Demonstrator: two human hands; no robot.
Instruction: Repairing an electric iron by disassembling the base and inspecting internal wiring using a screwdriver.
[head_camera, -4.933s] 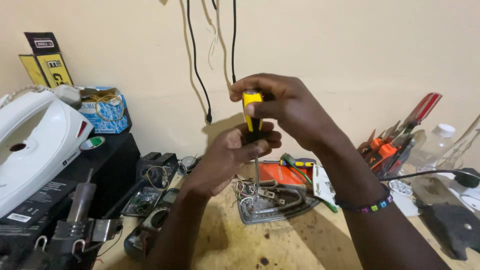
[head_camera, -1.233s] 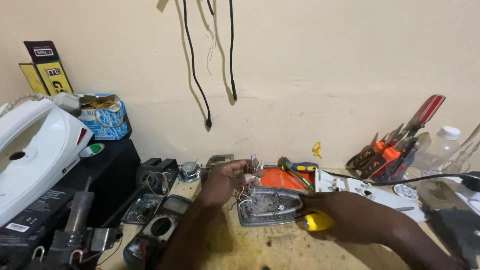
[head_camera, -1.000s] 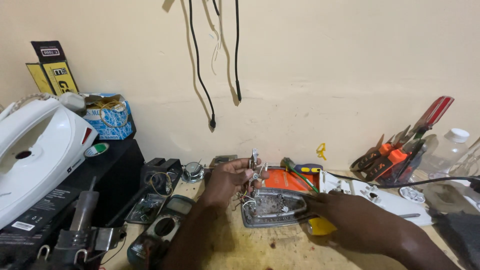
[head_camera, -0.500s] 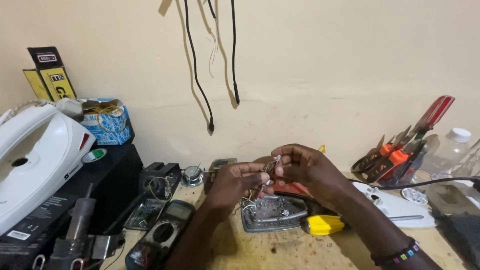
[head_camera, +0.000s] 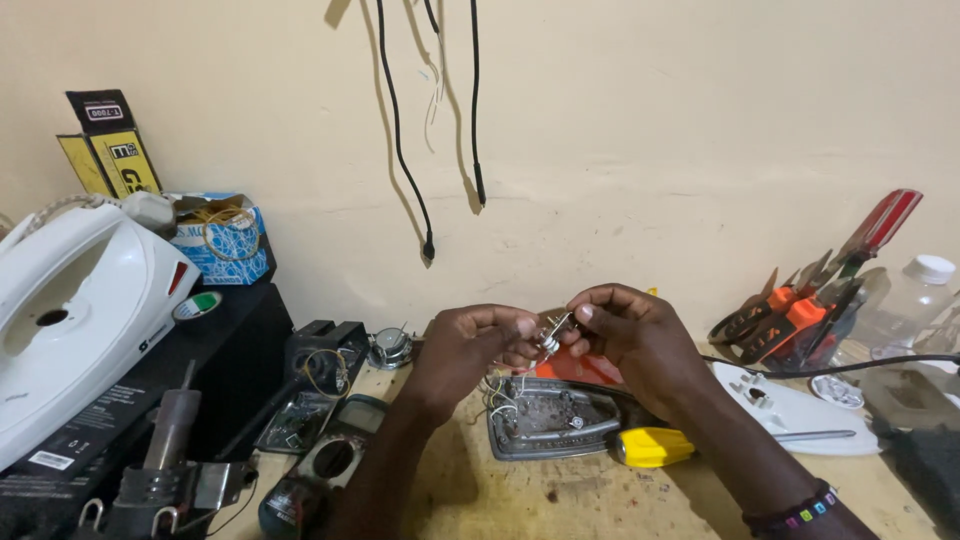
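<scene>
Standing against a plain cream wall (head_camera: 700, 120), the wooden counter (head_camera: 560, 495) is scuffed and crowded. Black cables (head_camera: 400, 130) hang down the wall above the middle. At the far left a white iron housing (head_camera: 70, 320) leans on a black box (head_camera: 215, 370), with a blue carton (head_camera: 225, 240) behind it. A multimeter (head_camera: 330, 465) lies near the left arm. At the right, pliers with orange and red grips (head_camera: 800, 310) stand in a cluster, a clear bottle (head_camera: 915, 295) beyond them, and a white plastic cover (head_camera: 800, 410) lies flat.

Half a second ago the hands were already raised together over the metal soleplate (head_camera: 555, 420); now they sit slightly lower and nearer the middle. The yellow screwdriver (head_camera: 655, 447), held upright about five seconds back, lies on the counter just right of the soleplate.

The left hand (head_camera: 475, 345) and right hand (head_camera: 635, 335) meet above the far edge of the soleplate. Fingers of both are closed in a pinch on one small metal part with white wires (head_camera: 550, 335), thumb and forefinger tips pressed to it from either side. The wires trail down toward the soleplate. An orange piece (head_camera: 580, 368) shows beneath the hands.
</scene>
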